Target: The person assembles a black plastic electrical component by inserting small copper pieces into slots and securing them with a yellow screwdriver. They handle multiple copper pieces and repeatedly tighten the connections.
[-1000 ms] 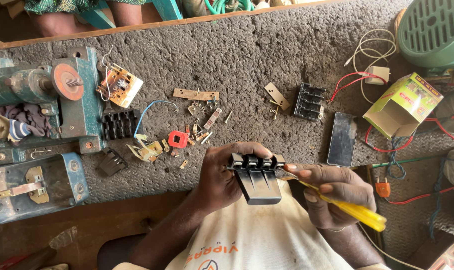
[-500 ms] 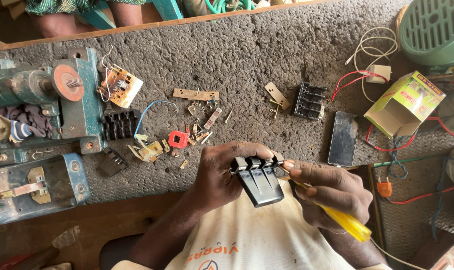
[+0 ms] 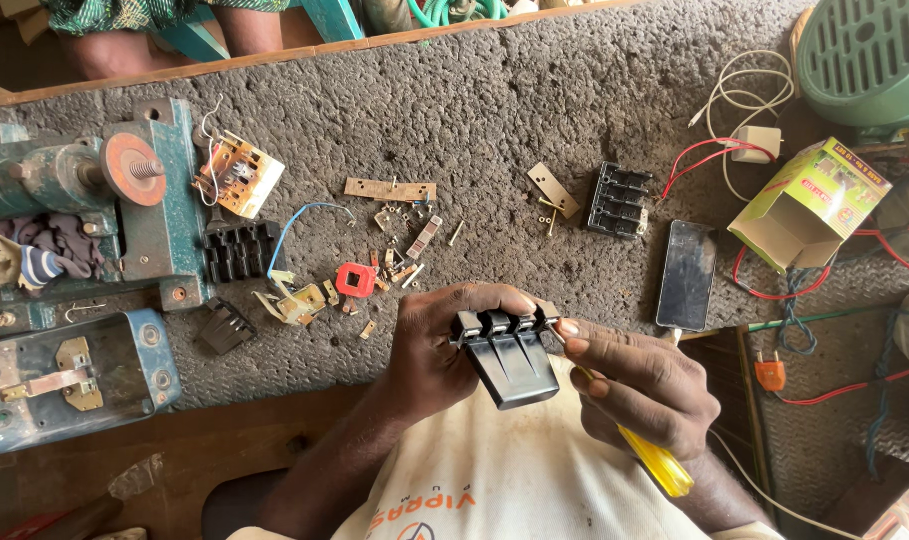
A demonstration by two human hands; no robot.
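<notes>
My left hand (image 3: 437,350) grips a black plastic switch block (image 3: 510,355) with several ribbed keys, held just above the near edge of the workbench. My right hand (image 3: 640,385) holds a yellow-handled screwdriver (image 3: 657,464), its handle sticking out below the palm. The right fingertips touch the right end of the block. The screwdriver's tip is hidden behind the fingers and the block.
The rough grey workbench (image 3: 495,130) carries small loose parts (image 3: 400,250), a red square piece (image 3: 356,280), a black key block (image 3: 239,251), another black housing (image 3: 617,199), a phone (image 3: 687,275), a green-yellow carton (image 3: 807,205), wires and a teal metal machine (image 3: 95,200) on the left.
The black block has tipped slightly and shifted a little right in my hands. My right hand has drawn the screwdriver closer under the block.
</notes>
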